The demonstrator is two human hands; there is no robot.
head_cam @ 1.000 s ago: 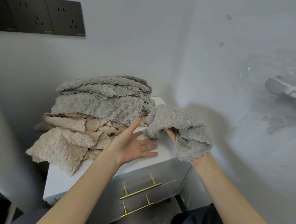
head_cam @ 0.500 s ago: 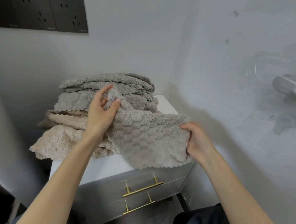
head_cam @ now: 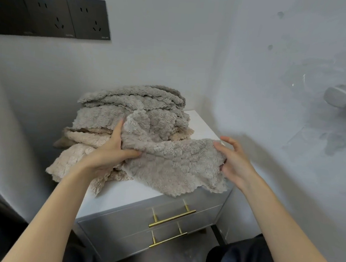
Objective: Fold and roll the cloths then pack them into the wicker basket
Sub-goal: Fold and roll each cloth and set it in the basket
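Note:
A fluffy grey cloth [head_cam: 174,161] lies spread over the front of the white cabinet top [head_cam: 201,122], its lower edge hanging past the front. My left hand [head_cam: 113,147] grips its left edge, thumb under a raised fold. My right hand [head_cam: 231,157] pinches its right edge with the thumb, while the other fingers are lifted. Behind it sits a pile of grey cloths [head_cam: 132,107] on top of beige cloths [head_cam: 74,156]. No wicker basket is in view.
The cabinet [head_cam: 140,231] has two grey drawers with gold handles [head_cam: 172,218] and stands in a corner of grey walls. Black wall sockets [head_cam: 51,16] are up at the left. A white fixture [head_cam: 344,100] sticks out of the right wall.
The bunched cloth in my right hand was opened out between both hands and lowered onto the cabinet front. My left hand came down from the pile's top to the cloth's left edge.

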